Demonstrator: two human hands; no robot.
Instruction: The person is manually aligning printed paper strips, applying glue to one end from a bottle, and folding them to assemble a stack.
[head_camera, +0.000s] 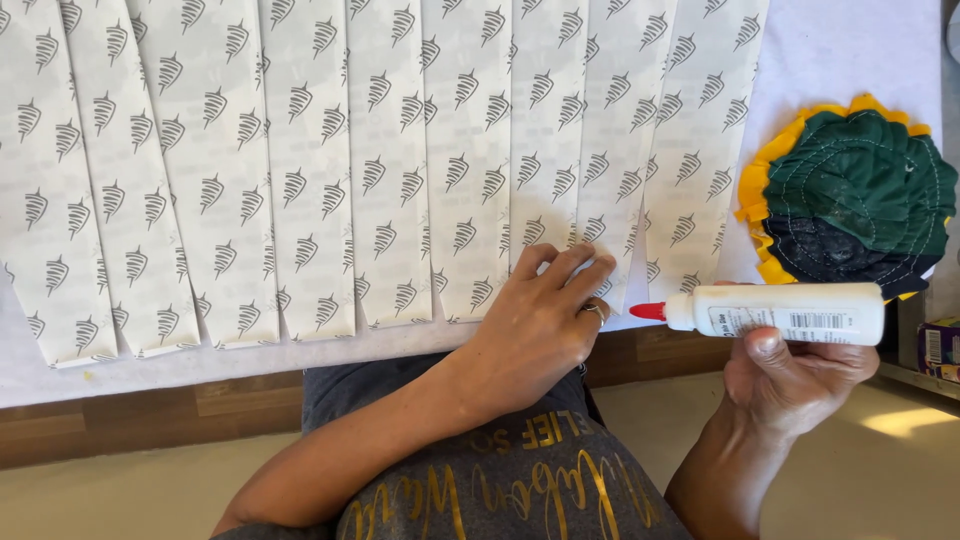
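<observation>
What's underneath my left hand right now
Your left hand lies flat on the lower ends of the printed white strips, which sit on a white sheet. The strip ends directly beneath the palm are covered.

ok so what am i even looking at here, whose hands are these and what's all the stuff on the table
There is no machine here. One camera is worn on a person's head and looks down, so you see that person's own two bare hands from above.

The left hand lies flat on the lower ends of long white paper strips printed with a repeating grey emblem. The strips lie side by side, overlapping, on a white sheet that covers a wooden table edge.

The right hand holds a white glue bottle sideways, its red tip pointing toward the strips.

At the right lies a round stitched fabric piece, green and dark with a yellow border.
</observation>
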